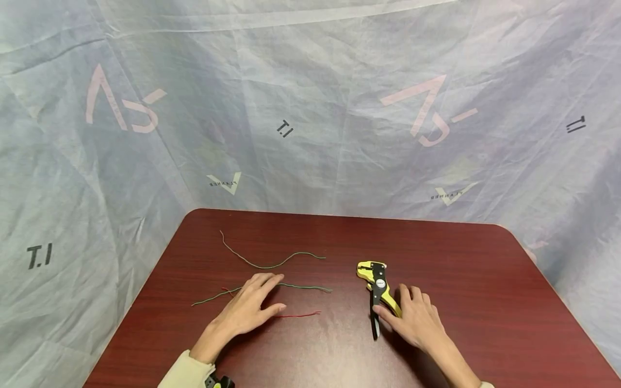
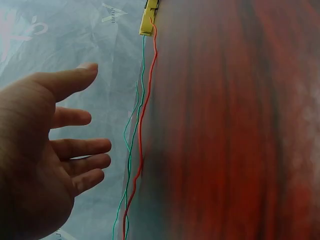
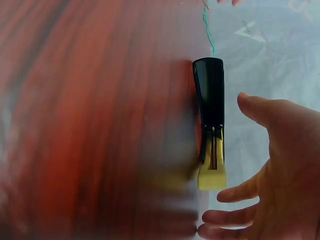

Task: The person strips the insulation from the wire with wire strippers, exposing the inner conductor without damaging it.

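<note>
A wire stripper (image 1: 379, 285) with black and yellow handles lies on the table, its head pointing away. Beside its handles is my right hand (image 1: 417, 319), fingers spread; the right wrist view shows a gap between the thumb (image 3: 255, 107) and the black handle (image 3: 210, 90). My left hand (image 1: 249, 307) hovers with loose, extended fingers over a green wire (image 1: 305, 287) and a red wire (image 1: 298, 315), hiding their middles. In the left wrist view nothing is in its palm. Farther back lies another, curved green wire (image 1: 264, 267).
The dark red wooden table (image 1: 461, 258) has rounded far corners. A pale printed sheet (image 1: 310, 108) hangs behind it and along its sides. A dark device (image 1: 220, 381) is at my left wrist, by a cream sleeve (image 1: 186, 372).
</note>
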{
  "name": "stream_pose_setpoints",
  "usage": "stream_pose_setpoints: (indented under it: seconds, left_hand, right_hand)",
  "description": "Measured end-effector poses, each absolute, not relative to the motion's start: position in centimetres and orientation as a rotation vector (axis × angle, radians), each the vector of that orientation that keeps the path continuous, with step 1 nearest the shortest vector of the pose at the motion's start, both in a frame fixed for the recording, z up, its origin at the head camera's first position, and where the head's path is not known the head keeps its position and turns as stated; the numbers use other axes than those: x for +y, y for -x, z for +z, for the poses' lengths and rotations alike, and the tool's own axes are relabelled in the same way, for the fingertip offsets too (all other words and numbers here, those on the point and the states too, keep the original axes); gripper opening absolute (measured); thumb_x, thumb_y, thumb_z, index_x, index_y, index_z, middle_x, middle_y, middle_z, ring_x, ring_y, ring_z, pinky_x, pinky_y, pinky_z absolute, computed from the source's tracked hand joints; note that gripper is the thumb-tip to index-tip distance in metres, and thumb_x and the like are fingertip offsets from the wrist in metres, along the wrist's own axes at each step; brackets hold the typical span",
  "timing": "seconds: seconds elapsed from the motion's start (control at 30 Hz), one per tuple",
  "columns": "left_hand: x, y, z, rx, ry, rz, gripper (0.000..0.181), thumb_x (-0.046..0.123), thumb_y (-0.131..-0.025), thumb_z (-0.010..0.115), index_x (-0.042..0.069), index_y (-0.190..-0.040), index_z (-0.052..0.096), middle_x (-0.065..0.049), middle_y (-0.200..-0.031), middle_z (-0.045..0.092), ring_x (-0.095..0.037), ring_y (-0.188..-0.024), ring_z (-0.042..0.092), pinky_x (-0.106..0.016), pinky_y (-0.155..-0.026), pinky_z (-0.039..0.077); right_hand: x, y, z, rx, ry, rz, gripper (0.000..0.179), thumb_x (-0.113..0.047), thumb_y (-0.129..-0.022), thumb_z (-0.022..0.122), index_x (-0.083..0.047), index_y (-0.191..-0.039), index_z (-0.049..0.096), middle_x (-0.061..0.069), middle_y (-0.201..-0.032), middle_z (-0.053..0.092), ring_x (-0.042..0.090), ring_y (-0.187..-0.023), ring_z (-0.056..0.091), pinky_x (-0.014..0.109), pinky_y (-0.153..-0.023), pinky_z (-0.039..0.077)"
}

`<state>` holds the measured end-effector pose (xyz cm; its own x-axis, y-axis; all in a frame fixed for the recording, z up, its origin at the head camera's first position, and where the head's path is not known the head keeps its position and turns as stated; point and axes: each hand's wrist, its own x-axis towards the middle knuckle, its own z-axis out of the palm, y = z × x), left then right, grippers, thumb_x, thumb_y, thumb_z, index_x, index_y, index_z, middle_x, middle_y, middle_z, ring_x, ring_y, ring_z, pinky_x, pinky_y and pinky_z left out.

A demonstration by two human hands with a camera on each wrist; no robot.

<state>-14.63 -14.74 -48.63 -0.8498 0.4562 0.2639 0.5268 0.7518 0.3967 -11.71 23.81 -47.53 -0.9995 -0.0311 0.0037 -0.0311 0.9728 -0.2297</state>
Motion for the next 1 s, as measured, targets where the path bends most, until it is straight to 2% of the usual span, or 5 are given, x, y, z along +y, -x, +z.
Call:
stream_pose_setpoints:
  seconds: [0.13, 0.43, 0.63, 0.87, 1.0]
  left_hand:
    - [-14.8, 14.7, -48.7, -2.813, 0.823, -0.756, 0.058, 0.036, -0.09, 0.073, 0.01, -0.139, 0.057, -0.007, -0.133, 0.062, -0.026, -0.124, 0.058, -0.049, -0.1, 0.05]
    - [-14.8, 14.6, -49.3, -2.826, 0.878, -0.795, 0.045, 0.034, -0.092, 0.071, 0.01, -0.13, 0.064, -0.001, -0.12, 0.067, -0.018, -0.111, 0.061, -0.04, -0.093, 0.053]
    - [-14.9, 14.7, -49.7, -2.834, 0.89, -0.858, 0.043, 0.032, -0.091, 0.072, 0.01, -0.128, 0.065, 0.0, -0.119, 0.068, -0.016, -0.109, 0.062, -0.038, -0.093, 0.053]
    - [-14.9, 14.6, -49.8, -2.825, 0.885, -0.886, 0.039, 0.03, -0.09, 0.074, 0.013, -0.124, 0.067, 0.002, -0.116, 0.068, -0.013, -0.106, 0.06, -0.035, -0.091, 0.052]
    - [-14.8, 14.5, -49.9, -2.812, 0.883, -0.897, 0.037, 0.029, -0.089, 0.075, 0.013, -0.122, 0.068, 0.003, -0.115, 0.068, -0.012, -0.105, 0.059, -0.034, -0.09, 0.052]
  right_hand:
    - [23.6, 11.9, -47.7, -3.112, -0.024, 0.378, 0.094, -0.073, -0.086, 0.057, 0.007, -0.135, 0.05, 0.03, -0.126, 0.056, 0.048, -0.109, 0.055, 0.06, -0.081, 0.05]
    - [23.3, 12.3, -47.9, -3.079, 0.018, 0.433, 0.077, -0.069, -0.083, 0.064, 0.001, -0.116, 0.057, 0.02, -0.102, 0.054, 0.038, -0.091, 0.053, 0.05, -0.068, 0.047]
    - [22.9, 12.6, -47.9, -3.082, 0.036, 0.438, 0.076, -0.068, -0.083, 0.065, 0.001, -0.114, 0.058, 0.02, -0.099, 0.053, 0.036, -0.089, 0.052, 0.049, -0.065, 0.045]
    - [22.5, 13.0, -48.0, -3.095, 0.059, 0.433, 0.081, -0.068, -0.084, 0.063, 0.004, -0.121, 0.058, 0.024, -0.104, 0.054, 0.039, -0.09, 0.052, 0.051, -0.067, 0.046]
    - [22.4, 13.1, -48.2, -3.087, 0.087, 0.443, 0.079, -0.069, -0.084, 0.063, 0.004, -0.114, 0.059, 0.024, -0.103, 0.054, 0.041, -0.09, 0.052, 0.052, -0.067, 0.046]
